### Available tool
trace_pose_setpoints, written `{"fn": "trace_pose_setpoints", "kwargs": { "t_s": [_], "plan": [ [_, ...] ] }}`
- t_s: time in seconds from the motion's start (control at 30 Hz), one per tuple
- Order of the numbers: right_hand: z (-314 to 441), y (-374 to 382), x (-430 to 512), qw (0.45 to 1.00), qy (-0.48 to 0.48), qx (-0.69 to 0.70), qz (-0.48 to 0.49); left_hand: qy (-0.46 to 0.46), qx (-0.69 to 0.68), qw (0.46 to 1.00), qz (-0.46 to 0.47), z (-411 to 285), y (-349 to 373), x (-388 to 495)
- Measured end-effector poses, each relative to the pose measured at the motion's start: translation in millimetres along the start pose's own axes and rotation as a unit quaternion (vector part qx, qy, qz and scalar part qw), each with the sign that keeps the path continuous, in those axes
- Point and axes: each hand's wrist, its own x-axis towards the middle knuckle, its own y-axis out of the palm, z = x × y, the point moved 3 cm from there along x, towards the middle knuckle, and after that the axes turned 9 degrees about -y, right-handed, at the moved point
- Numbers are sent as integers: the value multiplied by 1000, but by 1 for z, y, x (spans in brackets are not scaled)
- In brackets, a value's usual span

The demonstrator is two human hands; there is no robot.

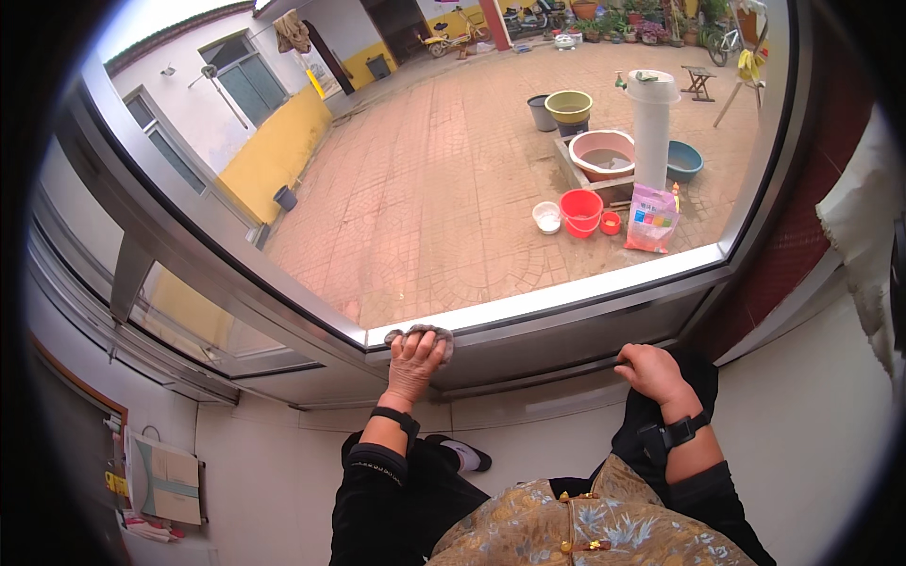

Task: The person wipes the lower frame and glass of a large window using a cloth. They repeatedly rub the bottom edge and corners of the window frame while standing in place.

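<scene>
My left hand [416, 361] presses a bunched grey cloth [444, 342] onto the bottom rail of a metal-framed glass pane [538, 304], close to the rail's left corner. The fingers curl over the cloth and cover part of it. To the right, my right hand [648, 369] rests by my bent knee with its fingers loosely curled. No object shows in it. The metal lower panel [566, 347] lies below the rail, in front of both hands.
Another glazed frame [205, 318] stands at the left. A torn white sheet [860, 233] hangs at the right. Beyond the pane, a paved yard holds a red bucket [581, 212], a pink basin [602, 152] and a printed bag [652, 219]. My shoe [476, 456] is on the tiled floor.
</scene>
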Motion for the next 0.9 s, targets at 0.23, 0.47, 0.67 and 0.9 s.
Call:
{"fn": "trace_pose_setpoints", "kwargs": {
  "t_s": [0.23,0.47,0.67,0.9],
  "plan": [
    [1,0,-4,1000,-15,-14,2,26,13,987,-156,25,-100,101],
    [3,1,-5,1000,-23,-10,-3,46,-18,910,-412,83,-260,291],
    [6,-1,-6,1000,-10,-8,4,-28,-276,831,-482,110,-345,380],
    [13,-5,-9,999,-30,-35,8,-4,-2,879,-478,22,-253,328]
  ]
}}
